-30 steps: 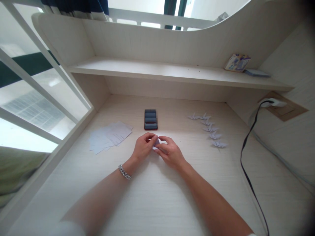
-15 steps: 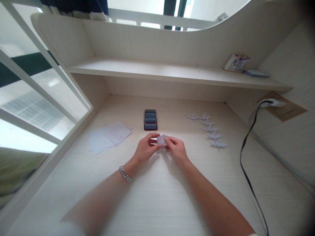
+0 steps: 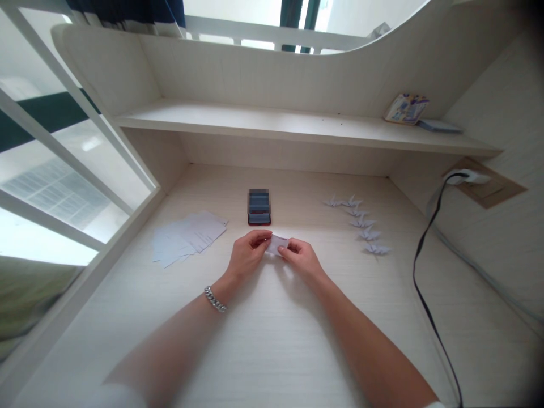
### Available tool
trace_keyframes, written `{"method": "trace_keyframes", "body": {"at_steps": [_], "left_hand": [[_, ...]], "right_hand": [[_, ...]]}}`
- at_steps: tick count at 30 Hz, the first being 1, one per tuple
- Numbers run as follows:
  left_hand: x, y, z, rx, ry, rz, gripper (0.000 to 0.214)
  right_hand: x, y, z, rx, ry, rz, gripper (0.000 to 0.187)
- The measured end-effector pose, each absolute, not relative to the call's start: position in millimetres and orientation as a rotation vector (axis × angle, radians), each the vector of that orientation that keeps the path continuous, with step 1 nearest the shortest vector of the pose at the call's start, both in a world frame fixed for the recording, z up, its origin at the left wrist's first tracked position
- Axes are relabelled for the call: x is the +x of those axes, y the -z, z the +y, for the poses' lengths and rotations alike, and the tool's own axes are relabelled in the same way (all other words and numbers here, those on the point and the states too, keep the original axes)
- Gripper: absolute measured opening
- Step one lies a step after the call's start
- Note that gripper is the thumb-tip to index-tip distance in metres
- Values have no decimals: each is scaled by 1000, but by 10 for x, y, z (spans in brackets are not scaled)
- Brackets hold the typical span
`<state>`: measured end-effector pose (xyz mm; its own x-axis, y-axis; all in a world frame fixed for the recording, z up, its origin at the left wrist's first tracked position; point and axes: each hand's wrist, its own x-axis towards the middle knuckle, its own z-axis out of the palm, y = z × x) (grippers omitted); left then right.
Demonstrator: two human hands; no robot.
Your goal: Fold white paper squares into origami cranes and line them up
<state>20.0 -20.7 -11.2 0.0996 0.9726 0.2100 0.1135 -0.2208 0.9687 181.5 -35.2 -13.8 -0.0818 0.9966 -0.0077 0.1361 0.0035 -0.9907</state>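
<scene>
A small folded piece of pale paper (image 3: 276,244) is pinched between both my hands just above the light wooden desk (image 3: 272,340). My left hand (image 3: 246,256), with a metal bracelet at the wrist, grips its left end with closed fingers. My right hand (image 3: 301,258) pinches its right end. A phone (image 3: 259,208) stands right behind the paper. Left of my hands lies a loose pile of paper sheets (image 3: 186,236). To the right, several folded paper cranes (image 3: 361,222) sit in a curved row.
A black cable (image 3: 425,272) runs from a wall plug (image 3: 463,178) down the desk's right side. A shelf (image 3: 297,126) above the desk carries a small printed box (image 3: 406,108) at its right end. A railing borders the left.
The paper has been turned and flattened out between my fingers, and both hands have shifted slightly toward the phone.
</scene>
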Motion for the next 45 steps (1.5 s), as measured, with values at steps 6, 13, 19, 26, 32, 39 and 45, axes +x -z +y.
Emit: {"method": "trace_keyframes", "body": {"at_steps": [6,13,19,26,32,39,45], "left_hand": [[186,60,-234,1644,-1162,1168,28],[201,26,-252,1715,-1098,1011,49],[181,43,-237,1754,-1101,1001,48],[191,59,-232,1675,-1117,1046,46],[195,7,-216,1416,-1141,932,38],[174,88,-177,1273,-1034,828,36],[159,136,-140,1298,-1074,967,39]], "right_hand": [[1807,115,-360,-1285,-1180,-1385,40],[1794,169,-337,-1147,-1361,-1211,38],[1826,169,-333,-1139,-1431,-1186,45],[1853,121,-349,-1141,-1491,-1207,60],[1813,90,-363,-1163,-1355,-1086,54],[1829,147,-332,-1198,-1314,-1105,28],[1819,142,-331,-1145,-1364,-1080,34]]}}
